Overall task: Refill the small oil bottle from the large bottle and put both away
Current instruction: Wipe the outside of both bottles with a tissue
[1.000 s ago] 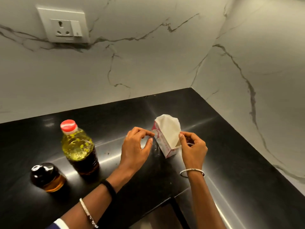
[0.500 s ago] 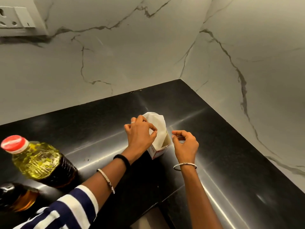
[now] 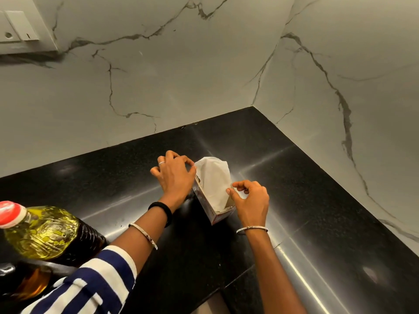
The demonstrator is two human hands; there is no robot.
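White tissue (image 3: 213,180) now pinched on both sides, left hand (image 3: 175,177) having closed in beside right hand (image 3: 250,200); large bottle (image 3: 43,232) and small bottle (image 3: 25,279) stand capped, untouched, lower left, with pouring apparently done

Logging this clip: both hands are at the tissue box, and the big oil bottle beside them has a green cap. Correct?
Not quite. The head view shows the oil bottle with a red cap, not green. Both the left hand and right hand are at the tissue box.

Single head view, looking down, close over counter (image 3: 306,200) corner.
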